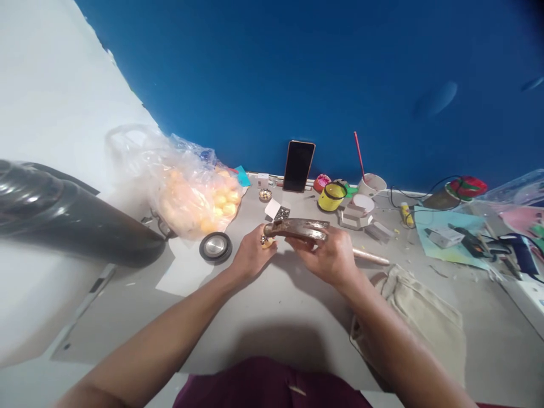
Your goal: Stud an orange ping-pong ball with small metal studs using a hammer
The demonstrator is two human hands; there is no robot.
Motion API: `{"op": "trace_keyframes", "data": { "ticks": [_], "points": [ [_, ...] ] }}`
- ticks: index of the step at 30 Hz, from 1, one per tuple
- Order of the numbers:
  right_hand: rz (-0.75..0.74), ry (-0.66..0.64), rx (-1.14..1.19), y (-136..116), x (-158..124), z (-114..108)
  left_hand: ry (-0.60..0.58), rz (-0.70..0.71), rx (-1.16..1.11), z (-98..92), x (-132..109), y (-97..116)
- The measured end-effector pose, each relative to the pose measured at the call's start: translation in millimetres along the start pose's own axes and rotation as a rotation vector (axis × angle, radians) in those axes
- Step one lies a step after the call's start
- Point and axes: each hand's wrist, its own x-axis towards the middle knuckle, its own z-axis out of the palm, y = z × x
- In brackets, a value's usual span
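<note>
My right hand is wrapped round a claw hammer close to its worn metal head. The light handle sticks out to the right behind the hand. In my left hand, the closed fingers hold a small yellow ball-like piece with shiny bits on it, partly hidden by the fingers. The hammer's striking end is right above this piece; whether they touch I cannot tell. Just beyond the hammer lies a small open box with dark shiny bits in it.
Left of my hands are a black round dish, white paper and a plastic bag of orange-yellow pieces. A phone leans on the blue wall, near a yellow cup. Beige cloth lies under my right forearm; a dark pipe juts in from the left.
</note>
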Motion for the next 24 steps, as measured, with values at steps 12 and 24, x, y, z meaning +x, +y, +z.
{"op": "trace_keyframes", "data": {
  "ticks": [12, 24],
  "points": [
    [-0.017, -0.061, -0.047, -1.5, -0.5, 0.5, -0.02, -0.023, -0.048, -0.1, -0.9, 0.1],
    [-0.011, -0.046, -0.013, -1.1, 0.1, -0.5, -0.013, -0.035, 0.004, -0.8, 0.4, 3.8]
  ]
}}
